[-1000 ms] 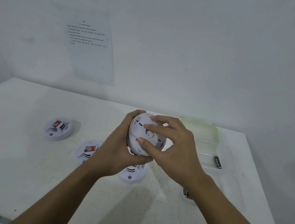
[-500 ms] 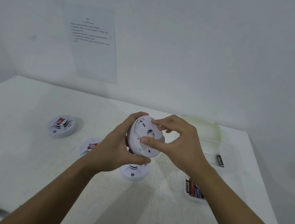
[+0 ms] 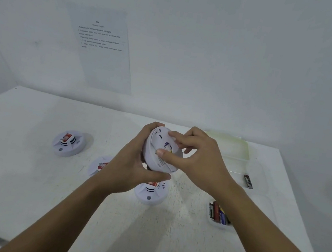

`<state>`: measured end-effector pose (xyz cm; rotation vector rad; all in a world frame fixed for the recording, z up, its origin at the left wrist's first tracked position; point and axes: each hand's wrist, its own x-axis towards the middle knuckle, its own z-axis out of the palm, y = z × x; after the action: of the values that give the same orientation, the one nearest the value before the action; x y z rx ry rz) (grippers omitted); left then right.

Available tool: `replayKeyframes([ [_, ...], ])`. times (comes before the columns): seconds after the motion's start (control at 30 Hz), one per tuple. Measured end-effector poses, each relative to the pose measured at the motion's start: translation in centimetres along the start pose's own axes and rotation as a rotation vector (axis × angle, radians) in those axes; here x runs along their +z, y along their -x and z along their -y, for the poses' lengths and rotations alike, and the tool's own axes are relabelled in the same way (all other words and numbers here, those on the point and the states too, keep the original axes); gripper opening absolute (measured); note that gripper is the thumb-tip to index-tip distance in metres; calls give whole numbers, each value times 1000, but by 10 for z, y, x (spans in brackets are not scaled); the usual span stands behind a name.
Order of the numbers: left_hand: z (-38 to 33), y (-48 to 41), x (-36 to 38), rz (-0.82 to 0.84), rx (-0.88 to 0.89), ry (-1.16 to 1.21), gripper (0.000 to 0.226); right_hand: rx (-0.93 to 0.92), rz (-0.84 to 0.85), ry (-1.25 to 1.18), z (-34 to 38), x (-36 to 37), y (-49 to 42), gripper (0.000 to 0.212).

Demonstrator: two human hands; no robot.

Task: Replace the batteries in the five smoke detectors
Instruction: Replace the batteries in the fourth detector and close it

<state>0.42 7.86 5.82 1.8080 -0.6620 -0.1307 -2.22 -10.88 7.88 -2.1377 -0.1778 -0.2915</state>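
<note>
Above a white table [image 3: 25, 180], left hand [image 3: 131, 168] and right hand [image 3: 200, 162] both gripping one smoke detector [image 3: 155, 145], printed sheet [image 3: 102, 53] on wall [image 3: 234, 60]

1. Printed lines are seen on the wall sheet [image 3: 105, 53], but no word can be read.
2. Lettering on the loose battery [image 3: 248, 181] is blurred and cannot be read.
3. A sound-wave sign is printed on the nearest table detector [image 3: 149, 194].

Even, diffuse, cool-toned light; no glare; soft shadows of the forearms fall on the counter [image 3: 26, 170] toward the viewer; wide-angle bend curves the counter's edges; printed sheet [image 3: 101, 48] on the wall too soft to read; lower-left corner smeared; fine detail generally mushy.
</note>
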Motion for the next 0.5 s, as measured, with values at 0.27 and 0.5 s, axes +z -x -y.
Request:
replayKeyframes([
  [0.27, -3, -4, 0, 43, 4, -15, 90, 44, 62, 43, 3, -12, -10, 61],
  [0.5, -4, -7, 0, 50, -3, -34, 89, 101, -9, -83, -7, -6, -9, 57],
])
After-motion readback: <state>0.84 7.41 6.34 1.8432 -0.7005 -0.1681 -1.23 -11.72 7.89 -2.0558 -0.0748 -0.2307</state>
